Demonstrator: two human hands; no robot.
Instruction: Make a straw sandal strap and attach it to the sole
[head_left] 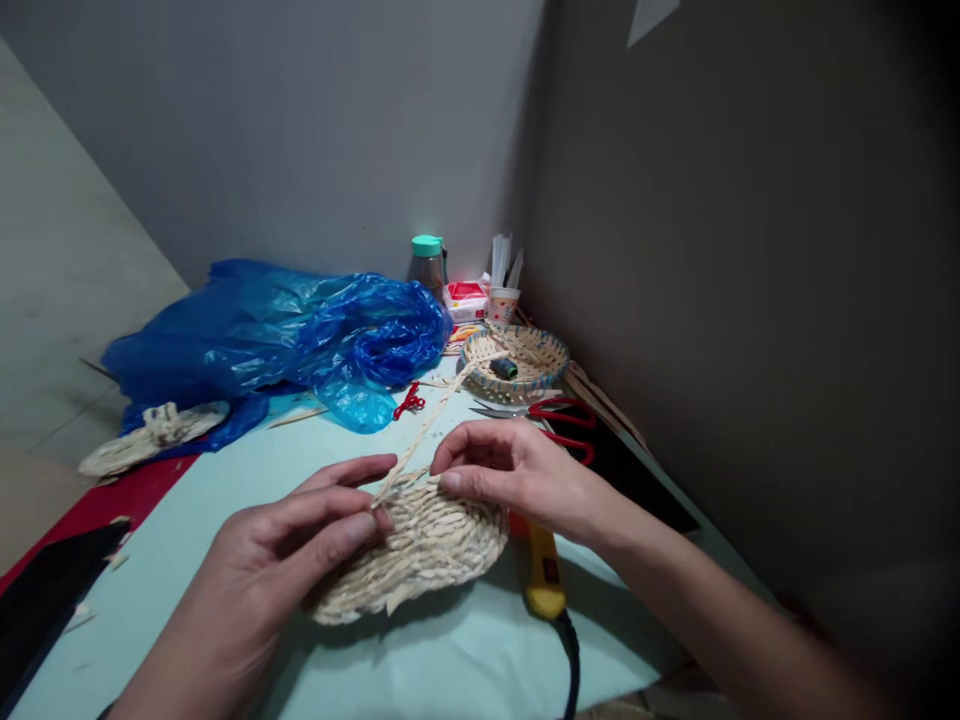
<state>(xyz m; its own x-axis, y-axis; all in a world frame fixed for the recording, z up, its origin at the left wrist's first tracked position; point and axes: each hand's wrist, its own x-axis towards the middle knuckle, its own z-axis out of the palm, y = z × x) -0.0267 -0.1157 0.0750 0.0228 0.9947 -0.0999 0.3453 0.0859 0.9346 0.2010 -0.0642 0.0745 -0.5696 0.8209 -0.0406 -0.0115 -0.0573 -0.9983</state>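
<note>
An oval mat of coiled, woven straw (431, 555) is held tilted above the table. My left hand (300, 540) grips its left edge, thumb in front and fingers behind. From there a twisted straw cord (431, 422) runs up and away to a round woven basket (551, 362). At the mat's top edge my right hand (499, 462) is closed in a pinch, thumb against forefinger. A thin strand by its fingertips seems to be in the pinch, though the tips partly hide it. Just right of the mat lies a yellow-handled tool (545, 575) with a black cable.
Red-handled scissors (562, 412) lie behind my right hand. A crumpled blue plastic bag (285, 325) covers the back left, with a straw sole-shaped piece (154, 435) beside it. Near the wall stand a green-capped bottle (427, 262), a tissue pack (466, 298) and a paper cup (503, 304).
</note>
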